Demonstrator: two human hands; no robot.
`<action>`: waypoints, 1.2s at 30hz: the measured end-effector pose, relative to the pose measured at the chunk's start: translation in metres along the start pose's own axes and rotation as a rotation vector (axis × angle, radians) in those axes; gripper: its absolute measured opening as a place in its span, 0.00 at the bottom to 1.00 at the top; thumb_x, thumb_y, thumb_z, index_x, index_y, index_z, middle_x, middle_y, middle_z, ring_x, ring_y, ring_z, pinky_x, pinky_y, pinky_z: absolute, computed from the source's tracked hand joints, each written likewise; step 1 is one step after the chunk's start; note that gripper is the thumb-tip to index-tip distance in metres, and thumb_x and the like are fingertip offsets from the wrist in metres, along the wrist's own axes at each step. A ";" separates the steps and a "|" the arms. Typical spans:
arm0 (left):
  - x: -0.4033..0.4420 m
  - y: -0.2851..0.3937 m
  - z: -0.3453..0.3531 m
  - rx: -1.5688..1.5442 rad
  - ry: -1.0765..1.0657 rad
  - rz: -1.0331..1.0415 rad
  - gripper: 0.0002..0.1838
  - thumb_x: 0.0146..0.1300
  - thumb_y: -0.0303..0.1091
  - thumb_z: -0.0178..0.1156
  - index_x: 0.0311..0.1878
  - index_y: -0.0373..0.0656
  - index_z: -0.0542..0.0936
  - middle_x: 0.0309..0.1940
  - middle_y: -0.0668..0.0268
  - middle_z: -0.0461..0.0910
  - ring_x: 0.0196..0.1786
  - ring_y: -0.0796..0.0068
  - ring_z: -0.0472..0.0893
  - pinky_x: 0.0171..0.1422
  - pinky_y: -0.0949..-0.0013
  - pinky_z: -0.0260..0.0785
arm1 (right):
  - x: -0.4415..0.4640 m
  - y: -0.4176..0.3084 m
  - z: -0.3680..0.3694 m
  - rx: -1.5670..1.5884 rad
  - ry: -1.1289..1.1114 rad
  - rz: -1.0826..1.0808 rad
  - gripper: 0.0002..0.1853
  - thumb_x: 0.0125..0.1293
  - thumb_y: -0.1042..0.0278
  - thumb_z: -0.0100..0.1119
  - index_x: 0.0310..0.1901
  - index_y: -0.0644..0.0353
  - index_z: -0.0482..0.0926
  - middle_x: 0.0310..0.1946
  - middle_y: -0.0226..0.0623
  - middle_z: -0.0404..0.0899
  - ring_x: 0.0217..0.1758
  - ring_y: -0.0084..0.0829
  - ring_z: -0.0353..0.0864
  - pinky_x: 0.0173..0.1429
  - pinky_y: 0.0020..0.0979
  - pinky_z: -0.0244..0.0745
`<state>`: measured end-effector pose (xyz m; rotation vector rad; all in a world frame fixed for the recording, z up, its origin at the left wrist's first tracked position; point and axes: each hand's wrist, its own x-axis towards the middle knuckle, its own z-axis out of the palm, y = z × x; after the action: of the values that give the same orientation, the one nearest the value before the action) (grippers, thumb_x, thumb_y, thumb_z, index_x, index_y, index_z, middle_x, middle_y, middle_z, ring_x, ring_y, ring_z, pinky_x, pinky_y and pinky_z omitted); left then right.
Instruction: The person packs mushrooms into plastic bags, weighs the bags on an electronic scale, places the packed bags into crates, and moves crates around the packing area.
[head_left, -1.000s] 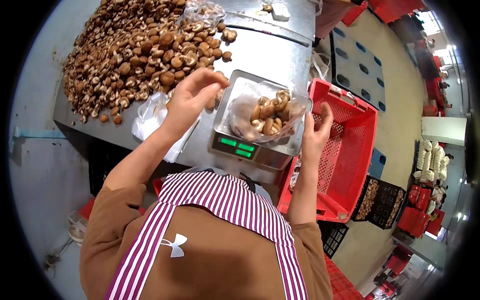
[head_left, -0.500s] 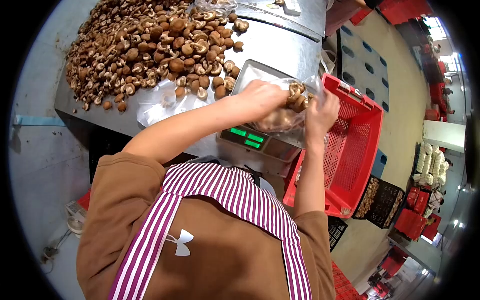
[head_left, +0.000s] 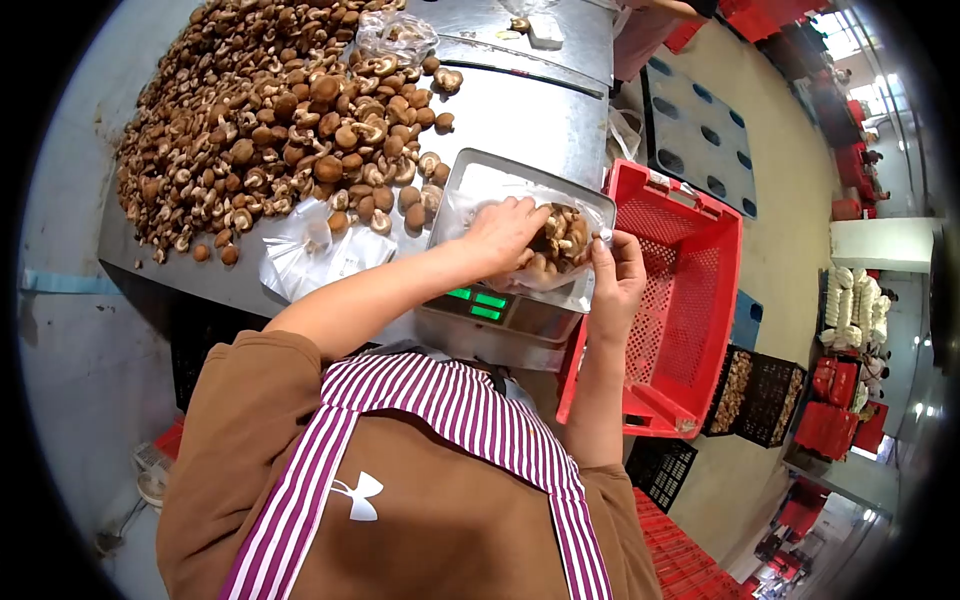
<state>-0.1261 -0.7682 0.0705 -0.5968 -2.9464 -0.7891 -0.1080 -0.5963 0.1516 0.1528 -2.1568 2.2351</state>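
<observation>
A clear plastic bag (head_left: 572, 277) with brown mushrooms (head_left: 566, 232) inside rests on the metal tray (head_left: 490, 160) of a weighing scale. Green digits glow on the scale's display (head_left: 487, 313); my left forearm covers part of it. My left hand (head_left: 505, 236) is closed at the left side of the bag's mouth, its fingertips beside the mushrooms. At the right side, my right hand (head_left: 618, 272) pinches the bag's edge between thumb and fingers. A stack of flat, unfilled plastic bags (head_left: 320, 250) lies on the table left of the scale.
A large mushroom heap (head_left: 260, 120) covers the table's left part. Against the scale's right side stands a red plastic crate (head_left: 675, 290). A crumpled clear bag (head_left: 398, 36) lies at the heap's far edge. Black crates with mushrooms (head_left: 768, 398) and a grey pallet (head_left: 700, 135) are on the floor.
The bag has settled lower on the scale tray, its mouth wider around the mushrooms. My right hand has lowered from its raised hold on the bag's edge. The view has shifted slightly.
</observation>
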 end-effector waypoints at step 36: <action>-0.003 -0.129 -0.144 -1.162 0.670 -0.661 0.22 0.68 0.26 0.56 0.65 0.46 0.72 0.54 0.54 0.79 0.51 0.65 0.83 0.55 0.69 0.81 | -0.006 0.009 -0.032 -0.072 0.134 0.022 0.18 0.73 0.69 0.55 0.61 0.65 0.71 0.54 0.38 0.75 0.58 0.28 0.75 0.65 0.31 0.69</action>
<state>-0.1807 -0.9427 0.1344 0.6196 -1.7896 -2.1888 -0.1047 -0.5645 0.1407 -0.0221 -2.1746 2.1094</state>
